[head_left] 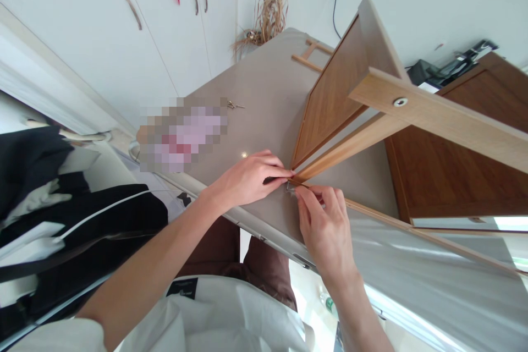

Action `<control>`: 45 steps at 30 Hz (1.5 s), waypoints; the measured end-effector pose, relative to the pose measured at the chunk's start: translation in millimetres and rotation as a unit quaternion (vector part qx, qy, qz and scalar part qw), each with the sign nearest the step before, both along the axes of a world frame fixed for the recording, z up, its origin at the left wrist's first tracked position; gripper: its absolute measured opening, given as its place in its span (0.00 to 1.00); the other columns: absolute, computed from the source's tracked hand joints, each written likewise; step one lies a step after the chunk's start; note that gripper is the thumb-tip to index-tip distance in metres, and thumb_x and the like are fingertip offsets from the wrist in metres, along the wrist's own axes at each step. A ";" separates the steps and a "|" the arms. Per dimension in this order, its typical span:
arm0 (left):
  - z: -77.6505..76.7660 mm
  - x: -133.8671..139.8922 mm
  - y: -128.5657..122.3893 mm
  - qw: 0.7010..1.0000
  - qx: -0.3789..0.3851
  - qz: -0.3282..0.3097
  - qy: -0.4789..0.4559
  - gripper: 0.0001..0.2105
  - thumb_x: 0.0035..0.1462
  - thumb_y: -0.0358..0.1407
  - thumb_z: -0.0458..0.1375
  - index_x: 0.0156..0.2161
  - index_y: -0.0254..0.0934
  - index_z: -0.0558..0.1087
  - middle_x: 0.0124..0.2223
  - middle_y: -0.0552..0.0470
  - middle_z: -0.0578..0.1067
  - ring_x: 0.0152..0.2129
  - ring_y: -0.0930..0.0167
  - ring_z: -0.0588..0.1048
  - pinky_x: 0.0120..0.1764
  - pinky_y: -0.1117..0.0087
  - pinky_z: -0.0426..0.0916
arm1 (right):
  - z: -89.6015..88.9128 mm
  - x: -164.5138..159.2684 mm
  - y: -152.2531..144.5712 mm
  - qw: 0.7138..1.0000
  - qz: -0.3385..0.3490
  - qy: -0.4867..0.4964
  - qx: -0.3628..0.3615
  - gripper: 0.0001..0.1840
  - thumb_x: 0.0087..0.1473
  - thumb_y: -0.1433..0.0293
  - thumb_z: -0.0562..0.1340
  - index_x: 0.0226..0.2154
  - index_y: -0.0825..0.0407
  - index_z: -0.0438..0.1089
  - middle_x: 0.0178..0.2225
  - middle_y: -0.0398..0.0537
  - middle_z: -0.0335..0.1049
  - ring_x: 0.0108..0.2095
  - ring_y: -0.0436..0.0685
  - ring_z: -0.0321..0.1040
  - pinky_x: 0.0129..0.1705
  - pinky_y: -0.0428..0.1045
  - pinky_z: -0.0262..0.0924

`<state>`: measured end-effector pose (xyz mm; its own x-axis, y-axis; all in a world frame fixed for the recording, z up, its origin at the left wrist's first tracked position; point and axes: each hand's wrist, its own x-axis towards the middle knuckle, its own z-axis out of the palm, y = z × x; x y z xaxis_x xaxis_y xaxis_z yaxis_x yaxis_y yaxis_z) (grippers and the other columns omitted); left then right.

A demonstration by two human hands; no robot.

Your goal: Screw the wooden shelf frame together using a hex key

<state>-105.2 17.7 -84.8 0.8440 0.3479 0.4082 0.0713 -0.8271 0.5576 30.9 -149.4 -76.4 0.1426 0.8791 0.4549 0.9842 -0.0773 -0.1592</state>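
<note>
A wooden furniture frame (379,91) with panels stands tilted up on the table (264,85). At its lower corner, my left hand (253,179) pinches the wood between thumb and fingertips. My right hand (328,220) is closed at the same corner, just to the right, its thumb and index finger pressed together. A small shiny metal piece (290,186) shows beside the right fingertips; its kind is too small to tell, and whatever lies inside the right fingers is hidden. A round metal fitting (400,102) sits in the upper rail.
Several loose screws (234,104) lie on the table near a blurred-out patch. A small wooden frame piece (309,58) rests at the back, with dried stalks (270,16) beyond. Another brown wooden panel (462,170) stands at the right. Dark clothes (103,231) are at the left.
</note>
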 end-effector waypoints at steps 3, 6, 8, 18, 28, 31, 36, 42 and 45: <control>-0.2 0.0 0.5 1.000 -0.003 -0.004 -0.004 0.12 0.67 0.34 0.56 0.50 0.41 0.80 0.41 0.50 0.80 0.41 0.68 0.75 0.45 0.66 0.73 | 1.8 -3.6 2.1 1.000 0.003 -0.006 0.006 0.12 0.63 0.77 0.59 0.47 0.52 0.72 0.40 0.52 0.68 0.39 0.57 0.59 0.44 0.52 0.62; -0.9 0.0 1.2 1.000 -0.005 -0.009 -0.012 0.12 0.67 0.33 0.57 0.51 0.43 0.79 0.41 0.50 0.80 0.41 0.68 0.75 0.45 0.66 0.73 | 3.0 -6.6 5.1 1.000 0.006 -0.014 0.013 0.12 0.63 0.79 0.59 0.47 0.53 0.72 0.40 0.52 0.68 0.39 0.57 0.59 0.43 0.52 0.63; -1.8 -0.1 1.6 1.000 -0.005 -0.011 -0.017 0.12 0.67 0.33 0.56 0.51 0.42 0.79 0.41 0.49 0.80 0.41 0.68 0.75 0.45 0.66 0.73 | 2.8 -7.1 6.0 1.000 0.006 -0.013 0.009 0.13 0.62 0.79 0.58 0.48 0.53 0.71 0.41 0.52 0.68 0.39 0.57 0.59 0.44 0.53 0.63; -3.3 -0.1 1.8 1.000 -0.004 -0.009 -0.013 0.12 0.67 0.33 0.56 0.50 0.43 0.79 0.41 0.50 0.80 0.41 0.68 0.74 0.45 0.66 0.72 | 3.7 -2.7 5.7 1.000 0.016 -0.012 0.005 0.16 0.62 0.80 0.57 0.50 0.53 0.71 0.42 0.53 0.68 0.40 0.57 0.59 0.45 0.53 0.62; -2.8 -0.3 0.3 1.000 -0.006 0.000 0.001 0.12 0.67 0.34 0.56 0.50 0.42 0.80 0.41 0.50 0.80 0.42 0.68 0.75 0.45 0.66 0.73 | 5.8 -2.7 5.6 1.000 -0.004 0.003 0.019 0.06 0.64 0.75 0.60 0.43 0.54 0.72 0.38 0.51 0.71 0.38 0.57 0.61 0.46 0.52 0.62; -1.6 -0.2 -0.2 1.000 -0.004 0.003 0.001 0.12 0.67 0.34 0.55 0.50 0.41 0.80 0.41 0.49 0.80 0.42 0.69 0.75 0.46 0.66 0.72 | 3.3 -2.5 4.0 1.000 -0.017 0.017 0.014 0.05 0.65 0.73 0.59 0.41 0.53 0.72 0.37 0.50 0.71 0.38 0.57 0.62 0.46 0.53 0.62; 0.2 0.2 0.2 1.000 0.001 0.003 -0.003 0.12 0.67 0.34 0.56 0.49 0.41 0.80 0.41 0.49 0.80 0.41 0.69 0.75 0.46 0.66 0.72 | -2.1 -1.1 2.7 0.998 -0.026 0.050 0.013 0.07 0.66 0.71 0.58 0.40 0.51 0.72 0.36 0.50 0.72 0.37 0.56 0.63 0.45 0.53 0.62; 0.5 0.6 -0.1 1.000 0.003 -0.002 -0.006 0.11 0.67 0.34 0.56 0.49 0.41 0.80 0.40 0.50 0.80 0.41 0.69 0.75 0.47 0.67 0.72 | -6.9 1.6 1.5 0.996 -0.029 0.077 0.016 0.08 0.66 0.71 0.58 0.40 0.51 0.74 0.38 0.50 0.70 0.39 0.57 0.63 0.47 0.53 0.63; 0.8 0.3 -0.2 1.000 0.005 -0.001 -0.006 0.11 0.67 0.34 0.55 0.49 0.40 0.80 0.40 0.50 0.80 0.41 0.69 0.75 0.46 0.67 0.71 | -9.4 2.7 1.0 0.996 -0.027 0.084 0.021 0.08 0.66 0.71 0.58 0.40 0.51 0.74 0.38 0.50 0.70 0.39 0.57 0.63 0.46 0.53 0.63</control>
<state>-104.9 17.5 -84.0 0.8398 0.3416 0.4220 0.0627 -0.8331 0.5495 33.6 -148.4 -85.9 0.2672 0.8489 0.4560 0.9377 -0.1199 -0.3261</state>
